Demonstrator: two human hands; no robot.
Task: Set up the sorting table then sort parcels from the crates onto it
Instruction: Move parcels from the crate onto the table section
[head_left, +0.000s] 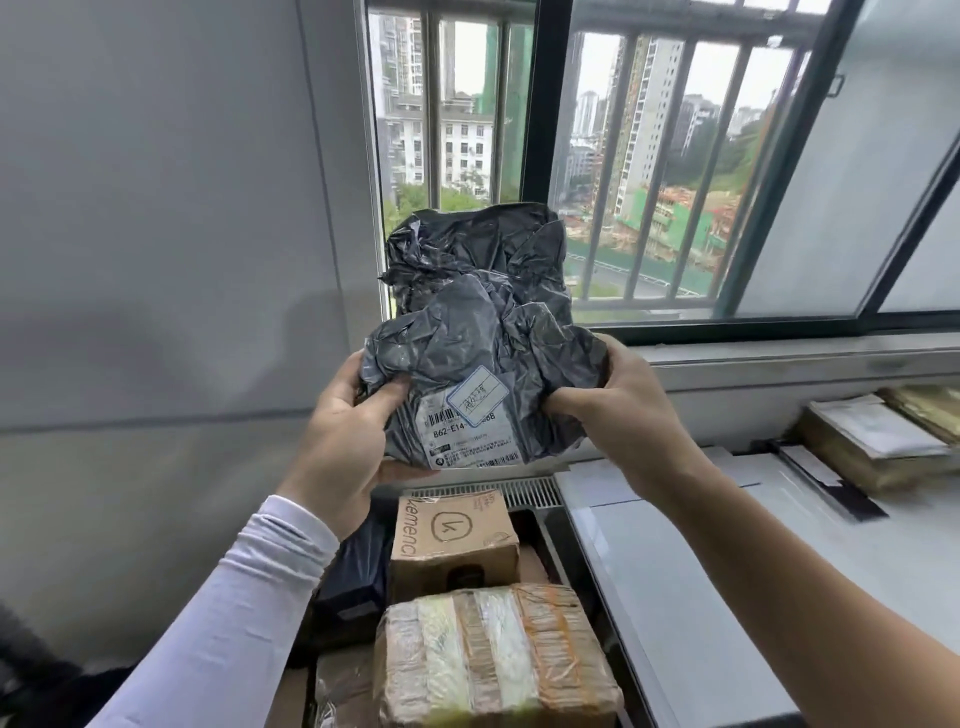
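Both hands are up with a crumpled grey poly parcel (480, 332) held high, label facing the camera: the left hand (345, 441) grips its lower left corner, thumb on the front, and the right hand (618, 410) pinches the right edge. Directly below the parcel, a crate still holds a printed cardboard box (452, 540), a tape-wrapped box (493, 654) and a dark bag (353, 577). Right of the parcel lies the white surface (701, 597), seemingly set up, with a few flat packets (878, 436) at its far end. By my reckoning sorting is under way, with plenty left.
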